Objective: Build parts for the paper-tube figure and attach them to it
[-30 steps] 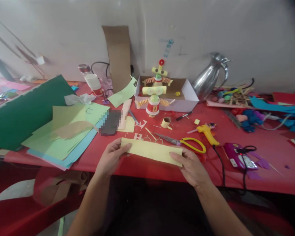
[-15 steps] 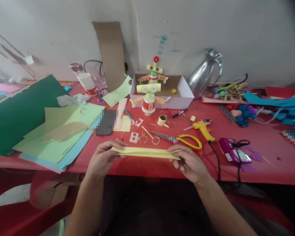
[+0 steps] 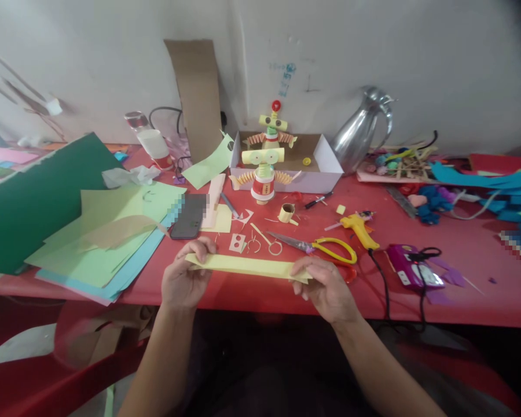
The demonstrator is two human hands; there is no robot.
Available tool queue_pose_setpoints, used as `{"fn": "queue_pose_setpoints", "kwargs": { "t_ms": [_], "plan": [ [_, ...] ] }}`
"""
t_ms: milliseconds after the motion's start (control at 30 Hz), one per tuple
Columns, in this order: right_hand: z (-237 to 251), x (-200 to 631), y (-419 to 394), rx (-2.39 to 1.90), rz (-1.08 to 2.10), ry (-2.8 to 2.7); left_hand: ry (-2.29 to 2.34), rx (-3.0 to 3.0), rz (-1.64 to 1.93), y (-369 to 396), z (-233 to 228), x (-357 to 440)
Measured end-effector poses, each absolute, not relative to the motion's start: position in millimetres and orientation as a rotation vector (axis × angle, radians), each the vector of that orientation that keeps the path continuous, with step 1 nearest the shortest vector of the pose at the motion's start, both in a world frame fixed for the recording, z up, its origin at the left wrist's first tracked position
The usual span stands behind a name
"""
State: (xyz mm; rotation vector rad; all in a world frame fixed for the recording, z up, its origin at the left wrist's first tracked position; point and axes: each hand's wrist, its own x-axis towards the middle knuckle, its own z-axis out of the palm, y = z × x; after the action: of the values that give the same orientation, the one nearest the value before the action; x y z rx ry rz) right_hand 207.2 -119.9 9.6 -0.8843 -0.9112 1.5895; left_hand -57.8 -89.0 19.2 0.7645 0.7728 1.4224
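A long folded strip of yellow paper (image 3: 247,266) is stretched between my two hands over the front of the table. My left hand (image 3: 187,275) pinches its left end, and my right hand (image 3: 323,286) grips the right end, fingers behind and thumb in front. Just beyond the strip lie scissors (image 3: 316,245) with yellow handles, a pink paper piece (image 3: 237,242) with two holes, and a thin paper ring (image 3: 275,248) on a stick. Two paper robot figures, the nearer one (image 3: 263,176) with a yellow tube head, face me farther back.
A yellow glue gun (image 3: 359,230) and a purple power strip (image 3: 410,269) with a black cord are on the right. Stacked coloured paper (image 3: 87,246) and a phone (image 3: 190,217) lie left. Behind stand an open white box (image 3: 325,168) and a metal jug (image 3: 362,127).
The paper strip has tilted, its left end rising and shifting left. My right hand has moved a little to the left, and the strip's visible opening has flattened.
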Motion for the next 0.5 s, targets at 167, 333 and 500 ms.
{"fn": "queue_pose_setpoints", "kwargs": {
  "t_ms": [167, 333, 500],
  "plan": [
    [5, 202, -116, -0.998, 1.4, -0.983, 0.707, 0.709, 1.453, -85, 16, -63],
    [4, 192, -117, -1.017, 1.299, -0.976, 0.537, 0.511, 1.492, -98, 14, -24],
    [0, 177, -117, -1.064, 1.215, -0.988, 0.662, 0.42, 1.343, -111, 12, 32]
  ]
}}
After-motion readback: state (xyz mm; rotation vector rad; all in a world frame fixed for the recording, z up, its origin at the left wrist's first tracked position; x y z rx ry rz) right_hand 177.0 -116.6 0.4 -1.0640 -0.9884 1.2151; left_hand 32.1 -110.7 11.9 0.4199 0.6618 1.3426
